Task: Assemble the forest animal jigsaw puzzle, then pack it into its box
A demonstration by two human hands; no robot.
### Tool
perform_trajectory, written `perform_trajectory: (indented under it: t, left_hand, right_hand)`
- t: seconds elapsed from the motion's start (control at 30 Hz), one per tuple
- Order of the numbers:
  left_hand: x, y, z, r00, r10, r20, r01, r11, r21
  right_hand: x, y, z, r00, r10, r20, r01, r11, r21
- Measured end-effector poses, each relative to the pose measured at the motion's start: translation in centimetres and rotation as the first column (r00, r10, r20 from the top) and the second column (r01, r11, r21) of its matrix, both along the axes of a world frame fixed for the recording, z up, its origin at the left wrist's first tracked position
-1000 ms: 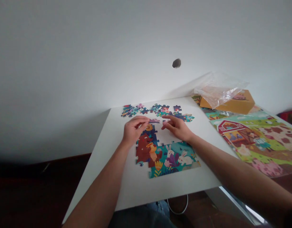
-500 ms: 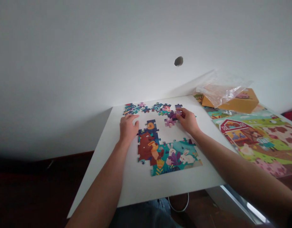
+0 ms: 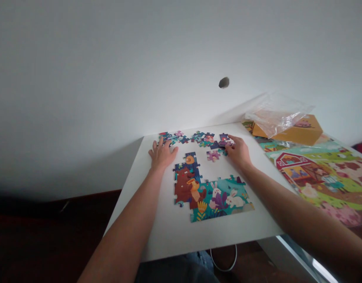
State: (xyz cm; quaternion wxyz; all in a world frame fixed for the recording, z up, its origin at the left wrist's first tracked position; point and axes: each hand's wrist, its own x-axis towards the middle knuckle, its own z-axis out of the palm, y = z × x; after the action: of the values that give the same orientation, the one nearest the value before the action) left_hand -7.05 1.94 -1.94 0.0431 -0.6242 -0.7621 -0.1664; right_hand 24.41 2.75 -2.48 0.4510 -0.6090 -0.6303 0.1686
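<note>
Over the tabletop (image 3: pixel 175 236), spreads the left hand (image 3: pixel 162 156), fingers parted, fingertips at a cluster of loose pieces (image 3: pixel 183 139). Well apart from it, has the right hand (image 3: pixel 240 151) at a dark purple piece (image 3: pixel 224 144); cannot tell if pinched or merely touched. Lying between the hands, a pinkish-purple piece (image 3: pixel 213 156); nearer the body than both, a partly joined puzzle (image 3: pixel 203 193) with bear and rabbits. Off to the right of the right hand, a farm picture (image 3: pixel 322 177) and a yellow box (image 3: pixel 306 133) under clear plastic (image 3: pixel 282 116)
</note>
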Motion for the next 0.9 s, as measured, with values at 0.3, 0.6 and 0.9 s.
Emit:
perform_trajectory:
  t: [0.3, 0.6, 0.9]
  left_hand:
    - [0.6, 1.7, 0.4, 0.903, -0.413, -0.118, 0.426, 0.898, 0.113]
    - [0.4, 1.4, -0.6, 0.882, -0.47, -0.024, 0.464, 0.862, 0.205]
    - [-0.3, 1.3, -0.9, 0.831, -0.552, 0.059, 0.541, 0.829, 0.14]
  right_hand:
    - [-0.5, -0.4, -0.1, 0.992, -0.045, 0.116, 0.036, 0.997, 0.072]
    - [-1.0, -0.8, 0.0, 0.989, 0.088, 0.122, -0.107, 0.981, 0.163]
    - [-1.4, -1.2, 0.5, 0.967, 0.194, 0.168, -0.221, 0.962, 0.16]
